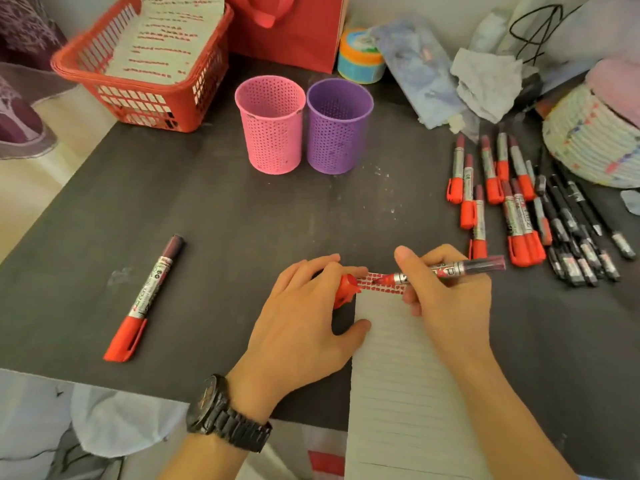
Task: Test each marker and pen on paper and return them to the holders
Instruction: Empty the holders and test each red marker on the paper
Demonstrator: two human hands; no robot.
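The right hand (450,306) grips an uncapped red-tipped silver marker (450,270), its tip on the top of the lined white paper (398,375) at lower centre. The left hand (301,323) holds the red plastic cap (346,289), thumb on the paper's edge. A pink perforated holder (272,133) and a purple perforated holder (337,133) stand upper centre.

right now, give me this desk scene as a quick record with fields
right hand: grips uncapped red marker, tip on lined paper
left hand: holds red cap, thumb on paper edge
paper top: rows of red marks
holders: pink holder and purple holder, upright, side by side
far left: one capped marker lying alone
right side: pile of markers and pens
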